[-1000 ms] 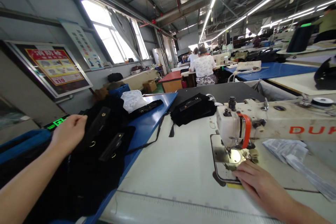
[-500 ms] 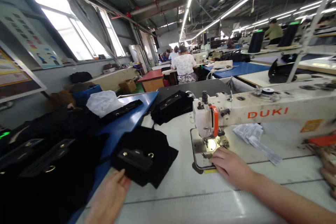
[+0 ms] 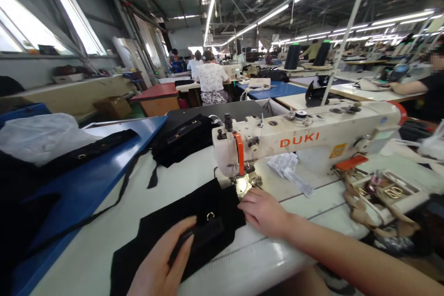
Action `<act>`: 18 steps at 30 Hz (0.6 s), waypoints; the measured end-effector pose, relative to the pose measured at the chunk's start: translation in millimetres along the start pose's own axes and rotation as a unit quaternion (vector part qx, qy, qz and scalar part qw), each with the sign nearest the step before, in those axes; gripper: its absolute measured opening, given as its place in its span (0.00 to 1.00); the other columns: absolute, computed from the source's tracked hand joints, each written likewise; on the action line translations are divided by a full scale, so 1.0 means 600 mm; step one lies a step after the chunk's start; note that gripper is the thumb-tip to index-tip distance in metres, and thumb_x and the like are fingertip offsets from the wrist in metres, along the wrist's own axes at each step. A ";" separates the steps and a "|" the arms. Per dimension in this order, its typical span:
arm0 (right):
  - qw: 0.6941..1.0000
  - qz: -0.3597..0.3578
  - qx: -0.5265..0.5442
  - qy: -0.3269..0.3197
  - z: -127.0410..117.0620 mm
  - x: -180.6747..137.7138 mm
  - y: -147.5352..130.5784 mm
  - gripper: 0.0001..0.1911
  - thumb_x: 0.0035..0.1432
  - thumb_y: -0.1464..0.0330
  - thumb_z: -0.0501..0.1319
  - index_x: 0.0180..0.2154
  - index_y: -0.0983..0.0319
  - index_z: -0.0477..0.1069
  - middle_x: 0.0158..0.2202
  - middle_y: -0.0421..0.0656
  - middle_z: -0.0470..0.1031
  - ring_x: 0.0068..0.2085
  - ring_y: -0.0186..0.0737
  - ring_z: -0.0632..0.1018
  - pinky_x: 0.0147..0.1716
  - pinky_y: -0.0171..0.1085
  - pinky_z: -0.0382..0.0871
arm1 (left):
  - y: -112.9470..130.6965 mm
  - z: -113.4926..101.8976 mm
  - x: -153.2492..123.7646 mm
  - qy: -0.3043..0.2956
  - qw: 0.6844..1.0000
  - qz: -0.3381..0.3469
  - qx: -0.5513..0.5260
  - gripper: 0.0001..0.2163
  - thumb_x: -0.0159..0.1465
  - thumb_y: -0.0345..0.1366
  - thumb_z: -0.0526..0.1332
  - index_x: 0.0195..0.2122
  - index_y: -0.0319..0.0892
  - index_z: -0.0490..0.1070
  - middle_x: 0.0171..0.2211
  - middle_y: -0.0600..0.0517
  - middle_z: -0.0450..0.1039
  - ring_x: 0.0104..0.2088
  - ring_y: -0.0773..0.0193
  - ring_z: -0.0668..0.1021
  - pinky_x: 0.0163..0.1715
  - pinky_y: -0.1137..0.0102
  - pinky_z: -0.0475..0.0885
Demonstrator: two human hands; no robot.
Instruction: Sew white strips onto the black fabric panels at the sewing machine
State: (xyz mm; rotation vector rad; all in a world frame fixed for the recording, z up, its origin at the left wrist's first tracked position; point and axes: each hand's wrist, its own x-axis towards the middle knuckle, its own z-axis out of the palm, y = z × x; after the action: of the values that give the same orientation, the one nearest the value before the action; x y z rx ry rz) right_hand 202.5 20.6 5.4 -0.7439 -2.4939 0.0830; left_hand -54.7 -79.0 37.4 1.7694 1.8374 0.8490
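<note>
A black fabric piece [image 3: 163, 222] with a dark strap and a gold ring [image 3: 210, 216] lies on the white sewing table. My left hand [image 3: 163, 263] grips it by the strap, thumb and fingers on either side. The piece's far corner reaches the presser foot area of the sewing machine [image 3: 225, 155], marked DUKI, whose lamp lights the needle plate. Beside the needle, my right hand [image 3: 263, 212] has its fingers bent together, the fingertips against the fabric's right edge. What those fingers pinch, if anything, is hidden.
Another black piece [image 3: 183, 136] lies behind on the table. White labels [image 3: 289, 169] rest under the machine arm. At right stands a tray [image 3: 405, 189] of metal rings. A blue board [image 3: 104, 166] with black pieces and a plastic bag [image 3: 45, 136] is at left. Other people work beyond.
My left hand has brought the black fabric piece rightward to the needle and now grips its strap. The right hand remains by the needle. The view has turned right.
</note>
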 end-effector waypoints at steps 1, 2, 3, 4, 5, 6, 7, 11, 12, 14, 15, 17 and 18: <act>1.000 -0.003 -0.005 -0.006 -0.005 -0.003 0.001 0.09 0.59 0.75 0.55 0.37 0.62 0.74 0.32 0.45 0.74 0.37 0.42 0.71 0.39 0.39 0.68 | -0.004 0.010 0.027 0.010 0.994 0.070 0.078 0.22 0.62 0.53 0.55 0.52 0.47 0.72 0.57 0.48 0.70 0.59 0.50 0.70 0.58 0.54 0.65; 1.000 0.001 -0.011 -0.010 -0.013 -0.008 0.006 0.09 0.59 0.75 0.55 0.37 0.62 0.74 0.32 0.45 0.74 0.36 0.42 0.71 0.39 0.38 0.67 | -0.009 0.020 0.051 0.009 0.981 0.127 0.146 0.23 0.63 0.51 0.53 0.55 0.46 0.70 0.60 0.47 0.67 0.61 0.49 0.67 0.59 0.53 0.64; 1.000 0.016 -0.019 -0.009 -0.025 -0.016 0.014 0.09 0.60 0.75 0.55 0.37 0.62 0.74 0.32 0.45 0.74 0.36 0.42 0.71 0.39 0.38 0.67 | -0.016 0.031 0.070 -0.004 0.964 0.172 0.202 0.24 0.64 0.50 0.52 0.58 0.46 0.68 0.62 0.47 0.64 0.62 0.49 0.66 0.59 0.51 0.64; 0.999 0.042 -0.030 -0.003 -0.041 -0.027 0.025 0.09 0.60 0.74 0.55 0.38 0.62 0.74 0.33 0.45 0.74 0.37 0.42 0.71 0.39 0.38 0.67 | -0.024 0.040 0.084 -0.027 0.947 0.204 0.248 0.24 0.65 0.49 0.52 0.60 0.46 0.66 0.63 0.47 0.62 0.62 0.49 0.65 0.58 0.51 0.64; 0.996 0.080 -0.043 0.007 -0.059 -0.041 0.040 0.10 0.61 0.74 0.55 0.39 0.62 0.74 0.34 0.46 0.74 0.38 0.42 0.72 0.40 0.38 0.67 | -0.033 0.046 0.093 -0.047 0.931 0.224 0.284 0.24 0.66 0.48 0.51 0.61 0.47 0.64 0.63 0.47 0.61 0.63 0.50 0.65 0.57 0.51 0.65; 0.990 0.130 -0.058 0.021 -0.079 -0.056 0.058 0.11 0.62 0.73 0.54 0.40 0.62 0.74 0.36 0.47 0.75 0.39 0.43 0.72 0.40 0.39 0.67 | -0.040 0.050 0.099 -0.061 0.918 0.238 0.310 0.24 0.67 0.47 0.50 0.63 0.48 0.61 0.64 0.48 0.60 0.63 0.51 0.64 0.57 0.51 0.65; 0.979 0.191 -0.072 0.027 -0.098 -0.071 0.077 0.11 0.62 0.73 0.54 0.41 0.62 0.75 0.38 0.48 0.75 0.41 0.44 0.73 0.42 0.39 0.66 | -0.047 0.051 0.102 -0.069 0.909 0.249 0.327 0.24 0.68 0.46 0.49 0.64 0.49 0.59 0.64 0.48 0.59 0.63 0.51 0.64 0.57 0.51 0.65; 0.904 0.414 -0.088 -0.063 -0.153 -0.111 0.145 0.10 0.59 0.69 0.61 0.43 0.64 0.75 0.42 0.49 0.75 0.42 0.44 0.74 0.38 0.36 0.64 | -0.061 0.044 0.105 -0.065 0.897 0.271 0.344 0.25 0.68 0.46 0.48 0.65 0.49 0.55 0.66 0.50 0.56 0.64 0.52 0.63 0.57 0.53 0.65; 0.891 0.438 -0.082 -0.085 -0.157 -0.113 0.156 0.10 0.57 0.69 0.62 0.41 0.64 0.75 0.40 0.48 0.76 0.40 0.43 0.75 0.36 0.35 0.63 | -0.062 0.044 0.106 -0.063 0.897 0.275 0.341 0.25 0.68 0.46 0.47 0.65 0.50 0.55 0.66 0.50 0.56 0.64 0.53 0.63 0.57 0.53 0.65; 0.879 0.460 -0.070 -0.105 -0.156 -0.109 0.168 0.06 0.55 0.72 0.63 0.36 0.64 0.75 0.35 0.45 0.77 0.35 0.40 0.75 0.31 0.33 0.61 | -0.064 0.044 0.109 -0.066 0.898 0.284 0.330 0.25 0.68 0.46 0.47 0.65 0.50 0.54 0.65 0.50 0.57 0.63 0.53 0.64 0.58 0.54 0.65; 0.877 0.464 -0.068 -0.106 -0.154 -0.105 0.170 0.04 0.54 0.73 0.62 0.34 0.63 0.75 0.32 0.44 0.77 0.33 0.39 0.75 0.30 0.33 0.59 | -0.065 0.045 0.111 -0.068 0.899 0.286 0.324 0.25 0.68 0.47 0.48 0.65 0.50 0.54 0.65 0.50 0.57 0.63 0.53 0.64 0.58 0.54 0.65; 0.872 0.473 -0.067 -0.109 -0.148 -0.097 0.169 0.04 0.54 0.75 0.61 0.29 0.63 0.74 0.29 0.43 0.76 0.31 0.38 0.74 0.28 0.33 0.57 | -0.071 0.047 0.112 -0.068 0.903 0.284 0.315 0.25 0.67 0.48 0.48 0.65 0.51 0.54 0.65 0.50 0.57 0.63 0.52 0.64 0.57 0.53 0.65; 0.870 0.476 -0.069 -0.107 -0.146 -0.094 0.167 0.04 0.54 0.75 0.61 0.28 0.63 0.73 0.29 0.44 0.76 0.31 0.39 0.74 0.27 0.33 0.56 | -0.074 0.048 0.113 -0.066 0.905 0.280 0.313 0.26 0.67 0.49 0.48 0.66 0.51 0.54 0.65 0.50 0.57 0.63 0.52 0.64 0.57 0.52 0.65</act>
State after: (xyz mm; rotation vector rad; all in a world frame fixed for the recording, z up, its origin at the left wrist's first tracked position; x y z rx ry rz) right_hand 336.2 67.8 33.2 -2.0548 -2.0796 0.3513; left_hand -71.7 -8.0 -7.6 2.7642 1.6265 0.2915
